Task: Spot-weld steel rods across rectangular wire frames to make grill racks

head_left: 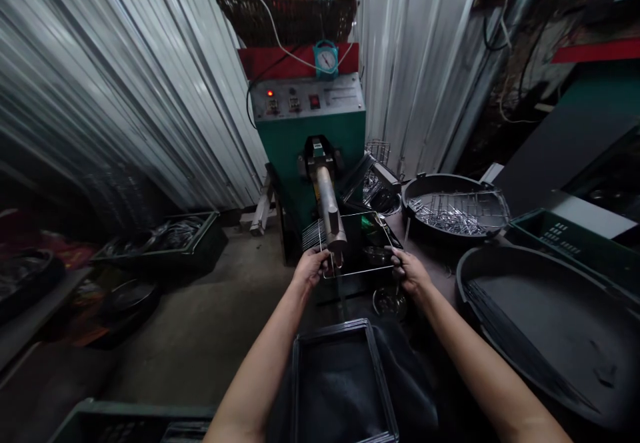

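Note:
A rectangular wire frame (364, 272) is held between my two hands, beneath the welding machine's metal arm (326, 193). My left hand (311, 266) pinches its left side, close to the electrode tip. On the far side, my right hand (407, 269) grips the right edge with closed fingers. The green machine (295, 139) stands straight ahead, with an orange light lit on its panel. A stack of similar rectangular wire frames (370, 356) lies on my lap, nearer to me than both hands.
To the right stand a round black tub (415, 226) of short metal rods and a larger black tub (467, 266) holding long thin wires. A green crate (213, 229) with metal parts sits left, another crate (90, 408) at lower left. Corrugated metal wall (165, 63) rises behind.

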The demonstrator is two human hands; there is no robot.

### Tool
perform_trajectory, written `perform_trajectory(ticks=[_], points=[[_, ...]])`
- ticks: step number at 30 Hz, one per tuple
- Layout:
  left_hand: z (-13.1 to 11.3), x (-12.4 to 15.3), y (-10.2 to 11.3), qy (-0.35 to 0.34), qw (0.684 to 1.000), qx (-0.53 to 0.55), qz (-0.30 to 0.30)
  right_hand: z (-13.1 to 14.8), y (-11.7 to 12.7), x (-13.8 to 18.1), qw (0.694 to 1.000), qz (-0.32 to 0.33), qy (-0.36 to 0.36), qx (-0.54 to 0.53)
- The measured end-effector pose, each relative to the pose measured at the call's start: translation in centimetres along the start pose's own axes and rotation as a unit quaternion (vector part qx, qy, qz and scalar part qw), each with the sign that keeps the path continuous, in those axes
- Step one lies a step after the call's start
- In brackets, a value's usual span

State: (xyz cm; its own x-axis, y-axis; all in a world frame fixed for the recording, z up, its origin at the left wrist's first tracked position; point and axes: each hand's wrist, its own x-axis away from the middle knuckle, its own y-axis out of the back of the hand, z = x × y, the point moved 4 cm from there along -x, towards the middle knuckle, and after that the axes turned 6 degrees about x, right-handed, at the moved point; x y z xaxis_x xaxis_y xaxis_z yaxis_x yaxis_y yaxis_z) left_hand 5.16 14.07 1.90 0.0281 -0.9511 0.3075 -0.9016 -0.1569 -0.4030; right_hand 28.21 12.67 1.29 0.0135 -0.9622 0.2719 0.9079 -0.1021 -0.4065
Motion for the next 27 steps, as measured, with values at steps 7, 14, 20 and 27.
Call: perform_trajectory(ticks=[7, 14, 20, 27], points=[[-0.2, -2.5, -0.8, -0.023, 0.999, 0.022, -0.015, 1.1, 0.1, -2.3, 1.000, -0.004, 0.000, 0.013], [0.2, -2.9, -1.5, -0.034, 0.999, 0.018, -0.002, 0.7, 0.6, -3.6, 0.999, -0.023, 0.001, 0.024], [-0.7, -2.9, -1.8, -0.034, 0.999, 0.024, 0.026, 0.6, 1.0, -3.8, 0.998, -0.038, 0.018, 0.051], [-0.7, -3.4, -2.4, -0.032, 0.998, 0.041, 0.047, 0.4, 1.2, -3.5, 0.997, -0.048, 0.009, 0.065]])
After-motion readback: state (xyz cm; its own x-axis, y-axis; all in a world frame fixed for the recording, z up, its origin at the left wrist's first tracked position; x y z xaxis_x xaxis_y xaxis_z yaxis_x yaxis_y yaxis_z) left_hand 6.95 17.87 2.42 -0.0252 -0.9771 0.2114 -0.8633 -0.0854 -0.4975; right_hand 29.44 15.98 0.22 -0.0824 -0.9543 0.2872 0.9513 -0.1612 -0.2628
